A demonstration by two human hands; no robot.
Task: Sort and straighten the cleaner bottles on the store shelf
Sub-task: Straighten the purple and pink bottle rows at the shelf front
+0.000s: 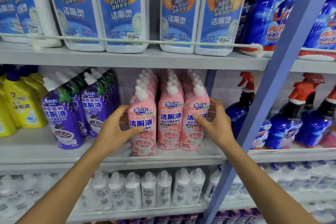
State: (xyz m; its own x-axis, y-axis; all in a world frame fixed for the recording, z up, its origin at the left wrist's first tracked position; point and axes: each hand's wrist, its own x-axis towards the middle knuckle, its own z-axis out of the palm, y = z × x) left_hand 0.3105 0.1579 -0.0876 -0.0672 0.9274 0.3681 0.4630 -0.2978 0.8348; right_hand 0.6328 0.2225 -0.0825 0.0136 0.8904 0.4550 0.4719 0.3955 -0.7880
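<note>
Three rows of pink cleaner bottles stand on the middle shelf (172, 157). The front left pink bottle (142, 123) sits further forward than the middle pink bottle (170, 123) and the right pink bottle (193, 127). My left hand (116, 127) wraps the left side of the front left bottle, thumb across its label. My right hand (215, 122) curls around the right pink bottle, fingers on its front and side. Left of them stand purple cleaner bottles (62, 114), leaning and uneven, and yellow cleaner bottles (23, 107) at the far left.
Large white Mr Puton jugs (123, 11) fill the top shelf behind a rail. A blue upright post (269, 96) runs diagonally at the right, with blue spray bottles (287, 123) beyond it. White bottles (149, 189) line the lower shelf. A gap lies between purple and pink bottles.
</note>
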